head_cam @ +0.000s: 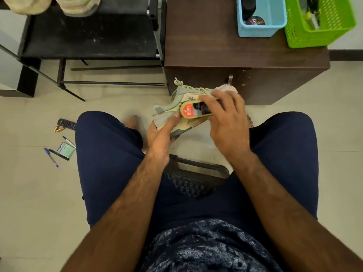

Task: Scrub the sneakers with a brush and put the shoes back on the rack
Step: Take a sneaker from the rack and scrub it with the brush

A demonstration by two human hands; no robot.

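Note:
A pale green and pink sneaker [177, 99] is held on its side above the floor between my knees. My left hand [162, 135] grips it from below at the heel and sole. My right hand [224, 118] grips a wooden brush [193, 110] with a red and black label, pressed against the sneaker's side. The black shoe rack [92, 32] stands at the upper left, with two beige shoes [53, 4] at its far edge, partly cut off by the frame.
A dark brown cabinet [225, 48] at the upper right carries a blue tub [261, 18] with a polish tin and a green basket [318, 22]. A remote [66, 123], batteries, pens [51, 157] and a notepad lie on the tiled floor at left. A black stool [194, 179] shows between my legs.

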